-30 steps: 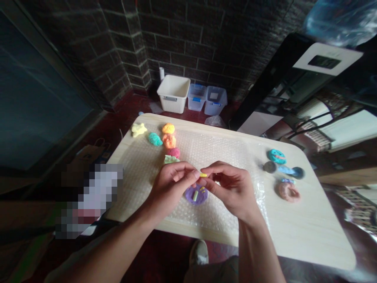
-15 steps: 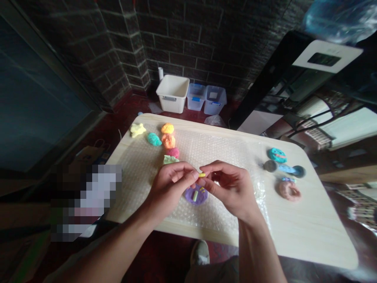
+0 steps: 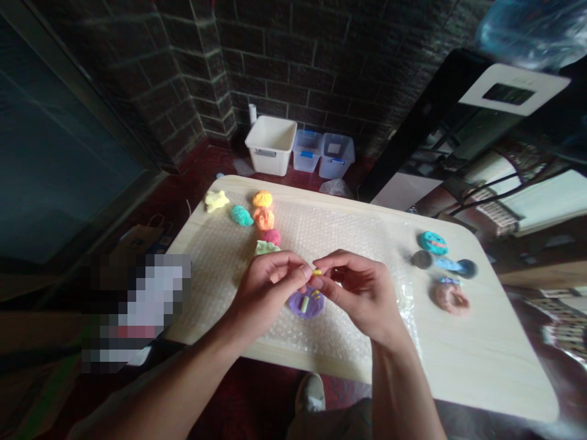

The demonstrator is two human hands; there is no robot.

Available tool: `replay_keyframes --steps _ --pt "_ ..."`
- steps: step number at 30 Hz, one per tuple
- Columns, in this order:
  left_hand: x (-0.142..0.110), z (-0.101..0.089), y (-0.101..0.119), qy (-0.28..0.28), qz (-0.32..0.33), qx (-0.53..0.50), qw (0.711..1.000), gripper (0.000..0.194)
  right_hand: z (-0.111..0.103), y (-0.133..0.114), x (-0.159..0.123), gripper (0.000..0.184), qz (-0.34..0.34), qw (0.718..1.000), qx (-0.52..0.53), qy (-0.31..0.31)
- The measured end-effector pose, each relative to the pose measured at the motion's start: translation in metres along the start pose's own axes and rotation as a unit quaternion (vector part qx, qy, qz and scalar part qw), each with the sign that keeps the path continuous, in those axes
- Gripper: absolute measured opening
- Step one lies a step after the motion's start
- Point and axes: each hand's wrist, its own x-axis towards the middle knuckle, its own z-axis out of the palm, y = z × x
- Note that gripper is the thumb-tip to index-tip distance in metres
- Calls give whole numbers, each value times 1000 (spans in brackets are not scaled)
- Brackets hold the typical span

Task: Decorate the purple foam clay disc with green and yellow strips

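A small piece of yellow modelling clay [image 3: 316,272] is pinched between the fingertips of my left hand [image 3: 275,281] and my right hand [image 3: 358,287]. Both hands are closed on it, above the bubble wrap. Just below them lies a flat purple clay disc [image 3: 313,311] bearing a pale green strip [image 3: 305,304] and thin yellow bits [image 3: 316,294]. Beyond my left hand sits a pale green clay lump [image 3: 266,247], partly hidden. Behind it are a dark pink lump [image 3: 270,236], an orange lump [image 3: 263,218] and a yellow-orange lump [image 3: 262,198].
Bubble wrap [image 3: 339,238] covers much of the table [image 3: 495,360]. At far left lie a teal lump [image 3: 241,215] and a pale yellow shape [image 3: 216,201]. On the right are a teal disc [image 3: 433,242], a blue-and-grey dumbbell shape [image 3: 444,264] and a pinkish ring [image 3: 452,298]. Bins [image 3: 271,146] stand behind.
The view has shifted very slightly. Both hands keep their pinch on the yellow clay, with hardly any movement in the fingers.
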Motion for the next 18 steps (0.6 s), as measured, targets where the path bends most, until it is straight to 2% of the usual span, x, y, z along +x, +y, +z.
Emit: replay_keyframes --steps 5,14,18 --pt "1 -1 -2 0 -1 0 1000 19 0 -3 1 12 -20 1000 -3 -15" --pt "1 0 0 -1 -1 -5 1000 19 1 0 0 18 -3 1000 23 -9" --pt "1 0 -1 -6 -7 -10 1000 20 2 0 1 17 -22 999 20 -21"
